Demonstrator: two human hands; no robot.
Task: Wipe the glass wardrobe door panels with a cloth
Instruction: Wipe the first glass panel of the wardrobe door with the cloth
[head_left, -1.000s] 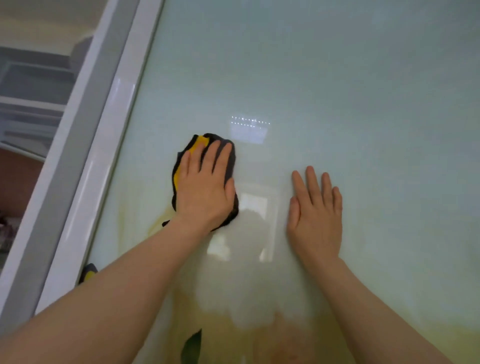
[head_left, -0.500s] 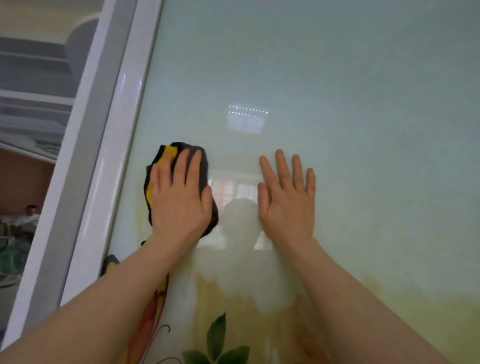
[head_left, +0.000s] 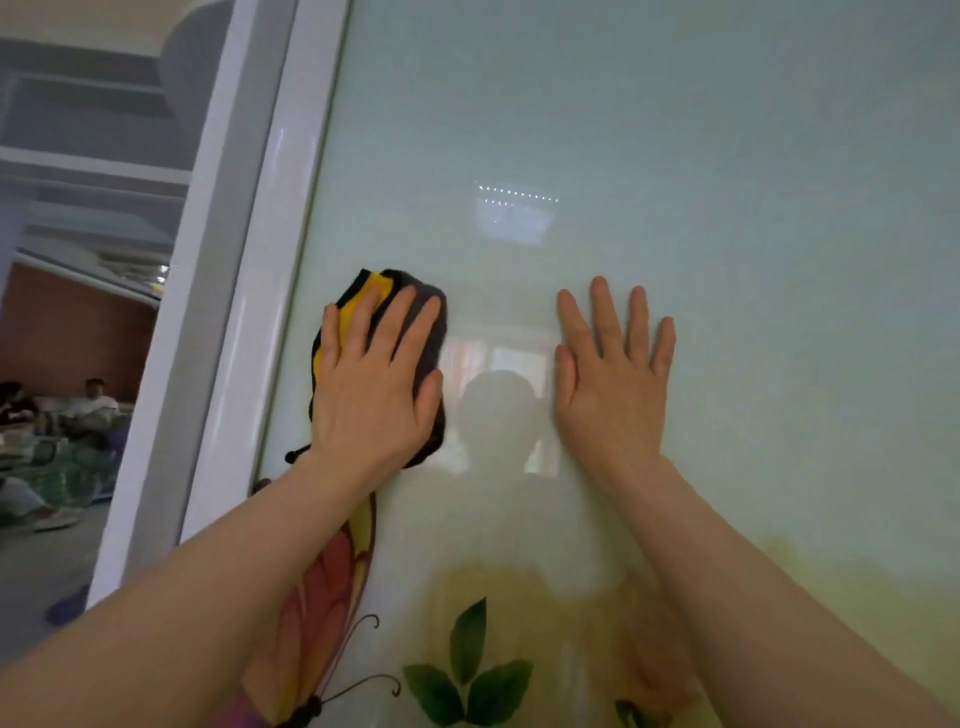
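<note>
A pale green glass wardrobe door panel (head_left: 675, 156) fills most of the view, printed with a butterfly and green leaves low down. My left hand (head_left: 374, 384) lies flat with straight fingers on a dark grey and yellow cloth (head_left: 431, 312), pressing it against the glass near the panel's left edge. My right hand (head_left: 610, 374) rests flat and bare on the glass to the right of the cloth, fingers spread upward. Between the hands the glass shows a dim reflection of a person.
A glossy white door frame (head_left: 249, 322) runs diagonally along the panel's left side. Beyond it, at far left, a room with seated people (head_left: 93, 400) and a grey floor is visible.
The view has dropped lower on the panel, bringing the butterfly and leaves into sight. My left hand with the cloth has slid down and left toward the frame; my right hand followed.
</note>
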